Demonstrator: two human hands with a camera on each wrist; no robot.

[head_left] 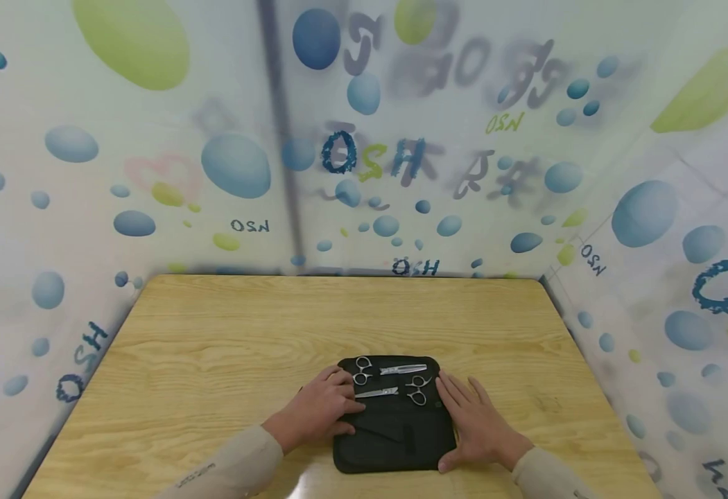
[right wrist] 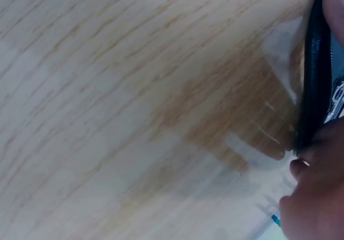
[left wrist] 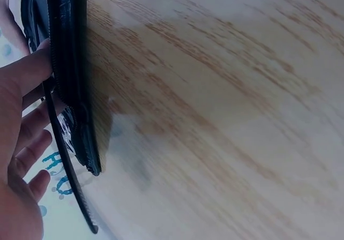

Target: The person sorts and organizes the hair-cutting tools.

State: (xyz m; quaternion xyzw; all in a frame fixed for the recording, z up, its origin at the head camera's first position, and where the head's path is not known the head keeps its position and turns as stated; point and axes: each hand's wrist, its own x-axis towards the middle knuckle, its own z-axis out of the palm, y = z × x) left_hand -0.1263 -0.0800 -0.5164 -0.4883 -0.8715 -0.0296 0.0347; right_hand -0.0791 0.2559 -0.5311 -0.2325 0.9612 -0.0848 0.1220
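A black zip-up case (head_left: 395,454) lies unfolded on the table in the head view. Two pairs of silver scissors, the upper one (head_left: 403,370) and the lower one (head_left: 417,397), sit in its far half, facing opposite ways. My left hand (head_left: 323,405) is at the case's left edge. Between its thumb and fingers it pinches a thin black comb (left wrist: 67,165), whose fine-toothed end sticks out past the case in the left wrist view. My right hand (head_left: 479,419) rests along the right edge with fingers fairly straight, its thumb at the near right corner.
The wooden table (head_left: 214,333) extends around the case on all sides. A patterned wall (head_left: 364,229) stands behind its far edge, with more wall panels at left and right.
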